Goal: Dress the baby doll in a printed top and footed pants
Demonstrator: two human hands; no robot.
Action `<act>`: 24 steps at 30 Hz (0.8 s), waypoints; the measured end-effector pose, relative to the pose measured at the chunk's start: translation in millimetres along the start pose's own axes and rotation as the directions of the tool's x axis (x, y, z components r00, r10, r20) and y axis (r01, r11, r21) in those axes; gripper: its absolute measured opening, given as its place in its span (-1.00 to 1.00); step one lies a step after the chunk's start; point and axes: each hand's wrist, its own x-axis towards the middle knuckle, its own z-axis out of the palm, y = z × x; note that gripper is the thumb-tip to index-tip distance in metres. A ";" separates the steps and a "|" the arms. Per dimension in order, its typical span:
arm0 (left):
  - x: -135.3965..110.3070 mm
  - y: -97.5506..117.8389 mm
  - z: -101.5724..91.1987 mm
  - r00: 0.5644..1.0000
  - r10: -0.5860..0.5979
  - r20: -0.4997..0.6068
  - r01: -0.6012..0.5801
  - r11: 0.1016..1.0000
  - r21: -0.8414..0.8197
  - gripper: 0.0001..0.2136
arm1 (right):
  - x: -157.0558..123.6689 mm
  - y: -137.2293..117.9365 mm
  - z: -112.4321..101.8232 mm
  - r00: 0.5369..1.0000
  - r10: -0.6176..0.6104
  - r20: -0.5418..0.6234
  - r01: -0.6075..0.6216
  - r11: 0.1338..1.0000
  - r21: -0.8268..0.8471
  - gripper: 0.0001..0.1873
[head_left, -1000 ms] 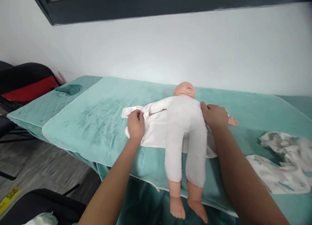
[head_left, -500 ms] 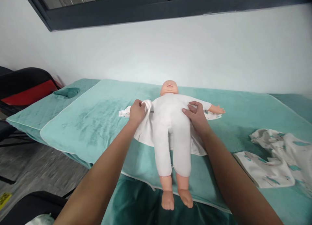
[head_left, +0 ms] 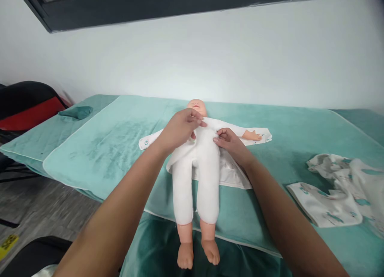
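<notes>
A baby doll (head_left: 207, 165) with a white cloth body lies on its back, head away from me, bare feet toward me. A white baby shirt (head_left: 235, 173) is spread beneath it, its printed sleeves out to both sides. The doll's right-side arm rests on one sleeve; the other arm is hidden. My left hand (head_left: 183, 127) is over the chest, closed on the shirt's left front panel, which lies partly across the belly; the exact grip is partly hidden. My right hand (head_left: 231, 143) rests against the doll's side, thumb and fingers slightly apart.
A crumpled printed white garment (head_left: 339, 193) lies at the right on the green bed cover (head_left: 99, 149). A small green cloth (head_left: 76, 112) is at the far left. Black-and-red chairs (head_left: 33, 105) stand left of the bed, and a wall rises behind.
My left hand has moved right, bringing the shirt's left panel from beside the doll onto its torso. The doll's body and legs have shifted left in view. My right hand stays beside the torso.
</notes>
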 end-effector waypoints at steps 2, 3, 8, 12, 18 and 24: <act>-13.4 -0.3 -4.9 0.998 0.039 0.044 -0.032 0.987 -0.155 -0.87 | -1.0 -2.2 1.2 1.000 0.005 -0.001 -0.005 1.000 0.000 -0.54; -18.2 -6.0 -7.2 0.999 0.037 -0.001 -0.037 0.982 -0.184 -0.85 | -1.5 -3.0 1.4 1.000 0.009 0.002 -0.009 1.000 -0.008 -0.54; -25.4 -65.3 -8.9 0.950 -0.086 -0.301 0.112 0.991 0.070 -0.88 | -0.2 1.6 -0.8 1.000 -0.001 0.006 0.002 0.998 -0.055 -0.54; -12.9 -91.3 -0.4 0.946 0.106 -0.307 0.003 0.942 0.336 -0.77 | 1.4 8.7 -2.1 0.999 -0.036 0.017 0.037 0.999 -0.039 -0.49; 27.5 -68.6 14.3 0.977 0.171 -0.129 -0.108 0.914 0.392 -0.67 | -1.0 5.7 -3.9 0.999 -0.032 0.037 0.036 0.992 -0.120 -0.54; 52.6 -38.3 37.3 0.974 0.216 0.068 -0.226 0.906 0.358 -0.66 | -1.4 -3.1 -6.5 0.983 -0.084 0.164 0.100 0.991 -0.093 -0.64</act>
